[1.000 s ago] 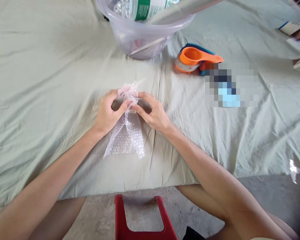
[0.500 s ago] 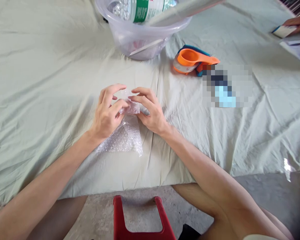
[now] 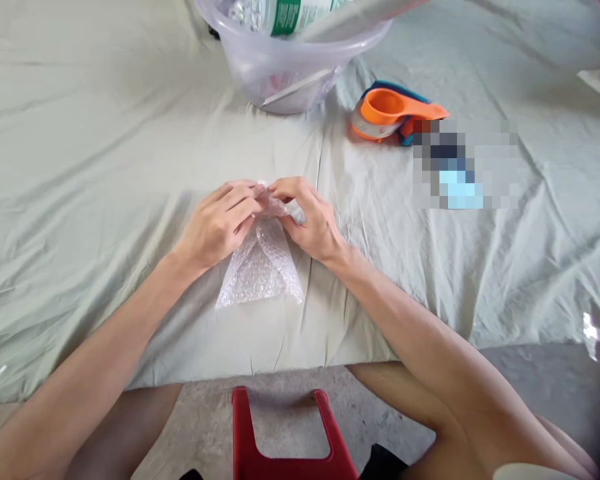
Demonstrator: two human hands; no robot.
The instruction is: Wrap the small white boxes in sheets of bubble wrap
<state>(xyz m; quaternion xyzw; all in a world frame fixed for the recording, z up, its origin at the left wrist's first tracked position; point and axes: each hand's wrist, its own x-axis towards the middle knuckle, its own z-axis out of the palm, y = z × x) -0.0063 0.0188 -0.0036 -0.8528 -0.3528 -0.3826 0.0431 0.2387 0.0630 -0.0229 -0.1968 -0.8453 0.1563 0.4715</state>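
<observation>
A sheet of clear bubble wrap [image 3: 260, 273] lies on the cloth-covered table, its far end gathered up between my two hands. My left hand [image 3: 223, 217] pinches the gathered part from the left, its fingers closed together. From the right, my right hand [image 3: 310, 220] grips the same end between thumb and fingers. The near part of the wrap spreads out flat toward me in a wedge. Whether anything is wrapped inside the bunched end I cannot tell.
Beyond my hands stands a translucent plastic basin [image 3: 290, 73] holding a large bottle with a green label [image 3: 287, 15]. Right of it lies an orange tape dispenser [image 3: 387, 110], beside a pixelated patch. A red stool [image 3: 293, 467] stands below the table edge.
My fingers have closed in on the far end of the bubble wrap, where they were spread before. The wrap's near part has swung slightly right. A co-worker's hand at the upper right has left view.
</observation>
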